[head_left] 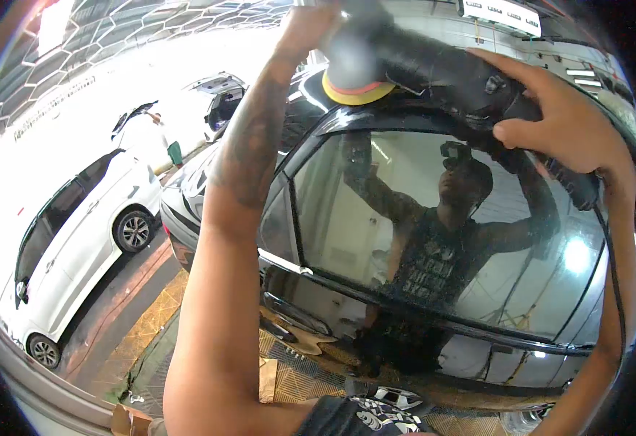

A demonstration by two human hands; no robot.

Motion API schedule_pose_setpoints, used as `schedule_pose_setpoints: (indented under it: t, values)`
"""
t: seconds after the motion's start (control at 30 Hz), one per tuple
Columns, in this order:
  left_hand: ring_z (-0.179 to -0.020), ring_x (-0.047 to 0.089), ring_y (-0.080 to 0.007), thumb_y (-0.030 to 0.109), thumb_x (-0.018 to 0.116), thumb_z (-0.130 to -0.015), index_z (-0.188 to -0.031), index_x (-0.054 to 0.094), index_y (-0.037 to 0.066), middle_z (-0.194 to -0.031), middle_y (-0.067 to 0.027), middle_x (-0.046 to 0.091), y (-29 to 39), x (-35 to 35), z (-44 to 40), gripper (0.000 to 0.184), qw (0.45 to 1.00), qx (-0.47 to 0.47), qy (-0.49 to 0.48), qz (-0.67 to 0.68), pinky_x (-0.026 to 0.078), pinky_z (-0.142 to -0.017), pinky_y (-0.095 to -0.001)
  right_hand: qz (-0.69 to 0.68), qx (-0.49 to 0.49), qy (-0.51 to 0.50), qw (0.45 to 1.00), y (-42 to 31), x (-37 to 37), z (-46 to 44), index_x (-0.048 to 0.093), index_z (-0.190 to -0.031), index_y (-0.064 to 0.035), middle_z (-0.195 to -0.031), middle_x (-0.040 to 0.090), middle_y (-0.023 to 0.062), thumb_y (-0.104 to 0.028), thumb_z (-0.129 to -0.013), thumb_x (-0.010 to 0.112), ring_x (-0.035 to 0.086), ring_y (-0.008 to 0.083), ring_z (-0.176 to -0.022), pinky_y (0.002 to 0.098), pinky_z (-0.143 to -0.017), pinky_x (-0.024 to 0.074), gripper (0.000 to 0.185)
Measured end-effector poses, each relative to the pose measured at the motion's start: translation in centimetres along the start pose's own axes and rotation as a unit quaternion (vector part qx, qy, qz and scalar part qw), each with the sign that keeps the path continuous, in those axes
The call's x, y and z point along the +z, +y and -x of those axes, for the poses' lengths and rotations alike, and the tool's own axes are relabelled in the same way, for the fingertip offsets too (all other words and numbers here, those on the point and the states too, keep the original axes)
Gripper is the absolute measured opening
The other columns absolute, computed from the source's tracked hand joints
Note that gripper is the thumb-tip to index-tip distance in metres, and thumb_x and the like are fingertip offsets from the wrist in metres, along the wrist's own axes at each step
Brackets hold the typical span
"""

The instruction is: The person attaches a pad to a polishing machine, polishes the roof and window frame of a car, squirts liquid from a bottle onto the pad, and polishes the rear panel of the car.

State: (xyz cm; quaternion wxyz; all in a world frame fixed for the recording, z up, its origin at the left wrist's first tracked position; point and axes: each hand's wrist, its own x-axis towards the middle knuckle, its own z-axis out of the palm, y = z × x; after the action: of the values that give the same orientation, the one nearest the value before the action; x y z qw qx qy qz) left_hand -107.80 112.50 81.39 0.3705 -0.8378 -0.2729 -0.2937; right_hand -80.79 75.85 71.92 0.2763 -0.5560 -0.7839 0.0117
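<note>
A black car polisher (pixel 445 73) is up at the roof edge of a black car (pixel 332 123). Its round yellow and red pad (pixel 358 96) sits against or just over the roof; which of the two I cannot tell. My right hand (pixel 569 120) is wrapped round the rear of the polisher's body, thumb on the near side. At the top edge of the view, my left hand (pixel 309 30) grips the polisher's head end, its fingers partly cut off and blurred. A dark cord (pixel 614 280) hangs from the polisher's rear along my right forearm.
The black car's side window (pixel 420 218) faces me and mirrors a person with raised arms. To the left stands a white car (pixel 89 232). Farther back are a car with its tailgate raised (pixel 223 102) and a person in green (pixel 175 152). Yellow and grey tiles (pixel 154 312) cover the floor.
</note>
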Motion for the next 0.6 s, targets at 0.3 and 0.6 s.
schedule_pose_setpoints:
  t: [0.3,0.6]
  values:
    - [-0.073,0.066,-0.0099,0.032,0.051,-0.099,-0.116,0.072,0.008,-0.091,-0.0009,0.072,1.2,-1.5,4.8,0.036,0.932,-0.043,0.173,0.317,0.051,-0.061,-0.0263,-0.017,-0.091,-0.015,0.996,-0.2,0.0,-3.0,0.034,-0.155,-0.0131,-0.077,0.061,0.0067,-0.023,-0.086,0.066,0.059,0.0135,-0.058,0.0265,-0.046,0.0506,0.077]
    - [-0.071,0.063,-0.0096,0.029,0.052,-0.095,-0.116,0.070,0.011,-0.085,-0.0012,0.067,1.2,-1.9,1.5,0.033,0.927,-0.080,0.043,0.364,0.049,-0.056,-0.0269,-0.033,0.022,-0.217,0.975,-2.1,-7.2,-2.6,0.030,-0.155,-0.0071,-0.096,0.065,0.0115,-0.026,-0.096,0.063,0.062,0.0167,-0.071,0.0316,-0.059,0.0527,0.070]
